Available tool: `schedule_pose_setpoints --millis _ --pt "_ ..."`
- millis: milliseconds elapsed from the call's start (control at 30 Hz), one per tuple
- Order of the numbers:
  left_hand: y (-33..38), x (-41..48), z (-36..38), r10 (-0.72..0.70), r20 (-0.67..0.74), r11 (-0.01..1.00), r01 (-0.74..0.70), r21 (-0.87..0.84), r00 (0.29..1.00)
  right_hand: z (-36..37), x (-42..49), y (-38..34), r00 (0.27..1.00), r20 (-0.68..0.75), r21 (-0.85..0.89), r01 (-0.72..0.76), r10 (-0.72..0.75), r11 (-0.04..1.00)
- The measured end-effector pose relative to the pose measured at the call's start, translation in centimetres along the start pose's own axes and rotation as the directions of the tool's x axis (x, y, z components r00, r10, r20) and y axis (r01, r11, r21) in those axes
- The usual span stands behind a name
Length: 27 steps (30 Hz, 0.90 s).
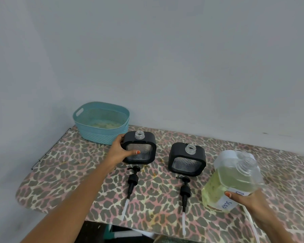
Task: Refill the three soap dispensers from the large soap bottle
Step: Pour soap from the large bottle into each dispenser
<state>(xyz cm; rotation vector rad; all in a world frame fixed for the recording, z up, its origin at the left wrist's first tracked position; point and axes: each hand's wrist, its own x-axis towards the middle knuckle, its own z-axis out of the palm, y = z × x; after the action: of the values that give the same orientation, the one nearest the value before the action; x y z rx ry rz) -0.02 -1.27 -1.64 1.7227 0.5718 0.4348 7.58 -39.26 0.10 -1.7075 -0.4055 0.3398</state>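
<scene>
Two square black-framed soap dispensers stand uncapped on the leopard-print board. My left hand (120, 149) grips the left dispenser (142, 148) by its left side, thumb across its front. The right dispenser (187, 159) stands free. Each pump lies in front of its dispenser: the left pump (131, 185) and the right pump (185, 192). My right hand (247, 201) holds the large clear soap bottle (233, 181) from below, tilted, its open neck pointing up and right. It holds yellow-green liquid and bears a "SOAP" label. A third dispenser is not in view.
A teal plastic basket (102, 121) stands at the board's back left corner against the wall. The board (77, 169) ends in a rounded edge at the left and a front edge near me. A white tube shows under my right wrist.
</scene>
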Motion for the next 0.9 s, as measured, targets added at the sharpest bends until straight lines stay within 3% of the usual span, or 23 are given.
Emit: schedule_pose_setpoints --millis 133,333,700,900 --pt "1.4 -0.8 -0.5 0.035 -0.070 0.999 -0.037 -0.038 0.997 0.4 -0.3 -0.5 0.999 -0.030 0.001 0.025 -0.025 1.000" --pt "3.4 -2.8 -1.2 0.095 -0.062 0.995 -0.097 -0.027 0.994 1.0 -0.7 -0.2 0.991 -0.105 -0.054 0.073 -0.078 0.996" --pt "5.7 -9.4 -0.7 0.202 0.070 0.979 -0.201 -0.025 0.977 3.4 -2.2 0.3 0.932 -0.331 -0.065 0.133 -0.147 0.989" --pt "6.0 -12.2 -1.0 0.213 0.183 0.977 -0.205 -0.061 0.960 4.3 -2.6 -1.5 0.884 -0.356 -0.153 0.266 -0.305 0.952"
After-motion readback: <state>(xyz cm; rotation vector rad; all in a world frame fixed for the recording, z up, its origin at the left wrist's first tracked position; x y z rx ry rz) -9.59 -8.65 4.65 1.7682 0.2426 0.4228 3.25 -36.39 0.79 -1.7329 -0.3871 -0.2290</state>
